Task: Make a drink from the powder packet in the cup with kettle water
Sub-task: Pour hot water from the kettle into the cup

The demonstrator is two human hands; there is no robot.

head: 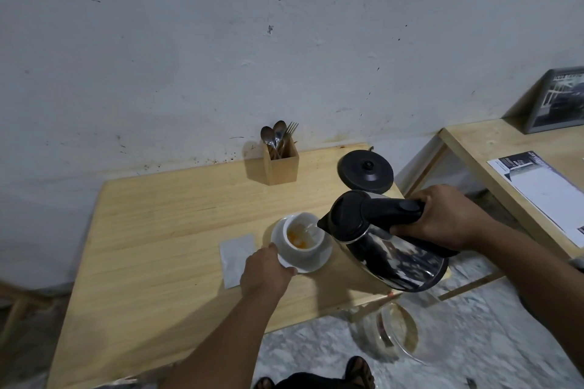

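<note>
Your right hand is wrapped tight around the black handle of the shiny steel kettle — all the fingers are curled closed on it. You hold the kettle up in the air and tip it to the left, so its spout is over the white cup. A thin stream of water runs from the spout into the cup. Inside the cup you can see orange powder with a little water on it.

The cup sits on a white saucer on the wooden table. Your left hand holds the near-left edge of the saucer — the thumb is on the rim and the fingers are tucked under, out of sight.

The torn packet lies flat on the table just left of the saucer. The black kettle base sits behind the kettle, near the wooden box of spoons and forks.
</note>
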